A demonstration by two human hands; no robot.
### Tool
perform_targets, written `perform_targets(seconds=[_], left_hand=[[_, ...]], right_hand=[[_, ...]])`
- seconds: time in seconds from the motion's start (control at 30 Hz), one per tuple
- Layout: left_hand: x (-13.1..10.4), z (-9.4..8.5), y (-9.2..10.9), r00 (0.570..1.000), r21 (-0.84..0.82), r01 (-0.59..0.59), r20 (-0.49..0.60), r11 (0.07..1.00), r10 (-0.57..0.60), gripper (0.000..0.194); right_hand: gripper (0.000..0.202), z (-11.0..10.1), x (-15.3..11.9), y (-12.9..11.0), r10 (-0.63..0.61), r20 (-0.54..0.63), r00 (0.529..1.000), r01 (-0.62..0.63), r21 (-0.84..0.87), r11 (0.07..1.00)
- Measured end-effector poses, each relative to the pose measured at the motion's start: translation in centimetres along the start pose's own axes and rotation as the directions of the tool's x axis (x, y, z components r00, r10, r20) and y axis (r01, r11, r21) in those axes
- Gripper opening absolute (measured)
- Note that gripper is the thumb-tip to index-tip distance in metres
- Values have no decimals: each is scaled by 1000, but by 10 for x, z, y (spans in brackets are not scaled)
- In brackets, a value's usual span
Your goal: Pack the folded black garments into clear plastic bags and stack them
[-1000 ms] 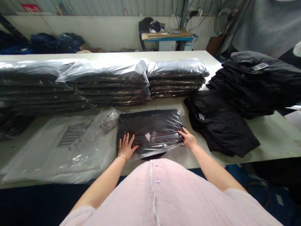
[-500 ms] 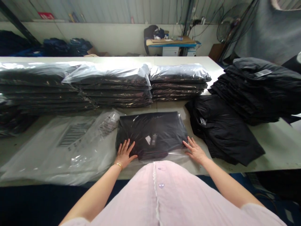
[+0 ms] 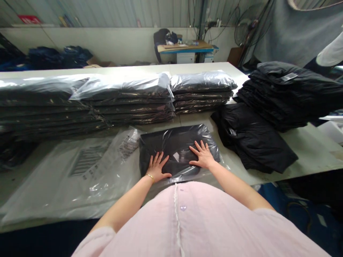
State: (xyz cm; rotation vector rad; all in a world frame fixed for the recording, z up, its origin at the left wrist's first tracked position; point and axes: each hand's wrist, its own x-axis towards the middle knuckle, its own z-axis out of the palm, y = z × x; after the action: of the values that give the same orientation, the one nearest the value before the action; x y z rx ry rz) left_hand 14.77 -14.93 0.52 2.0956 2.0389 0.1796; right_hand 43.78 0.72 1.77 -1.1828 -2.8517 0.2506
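A folded black garment in a clear plastic bag (image 3: 171, 141) lies flat on the table in front of me. My left hand (image 3: 157, 168) rests on its near left part, fingers spread. On its right part lies my right hand (image 3: 203, 155), also with spread fingers. A small white label shows through the plastic between the hands. To the left are loose clear plastic bags (image 3: 107, 182) with printed text. A folded black garment without a bag (image 3: 249, 137) is on the right.
Stacks of bagged black garments (image 3: 128, 103) line the table (image 3: 198, 66) behind the bag. A tall pile of black garments (image 3: 289, 94) stands at the right. Farther back are a small desk (image 3: 184, 47) and a fan (image 3: 242, 30).
Both hands have moved inward onto the bagged garment, the right one leaving its right edge. The bag now sits slightly tilted, and the whole view has shifted a little.
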Motion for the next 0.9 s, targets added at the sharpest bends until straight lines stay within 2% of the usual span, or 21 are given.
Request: perform_targets(seconds=[0.07,0.17,0.33,0.47,0.57,0.67,0.77,0.83,0.9], left_hand=[[0,12,-4,999,0,16,36,1000,-16,107],[2,21,-8,999,-12,23,49,1000,-23,109],[-1,12,-12,998,-95,-30,48,995,35,105],[-23,-3,-32,995,-159,-82,-72,984,72,83],[-46,-12,-62,976,-162,13,-214,987,-48,69],[-67,-19,-103,906,-162,203,-344,966,-248,64],[-83,-27,-150,786,-210,380,-440,901,-434,62],[-91,-33,-179,700,-260,478,-463,839,-543,63],[-100,-37,-202,633,-297,575,-430,763,-644,67]], right_hand=[[96,9,1,-2,38,58,998,-37,-18,999],[96,19,-1,0,59,73,996,-57,-28,998],[94,22,0,2,61,81,995,-58,-29,998],[92,19,2,-1,78,118,990,-77,-12,997],[92,12,7,-12,120,115,986,-123,13,992],[88,2,15,-34,125,53,991,-128,39,991],[80,-7,27,-65,49,-35,998,-47,67,997],[75,-10,35,-88,-9,-82,997,17,103,994],[72,-10,44,-111,-64,-109,992,80,145,986]])
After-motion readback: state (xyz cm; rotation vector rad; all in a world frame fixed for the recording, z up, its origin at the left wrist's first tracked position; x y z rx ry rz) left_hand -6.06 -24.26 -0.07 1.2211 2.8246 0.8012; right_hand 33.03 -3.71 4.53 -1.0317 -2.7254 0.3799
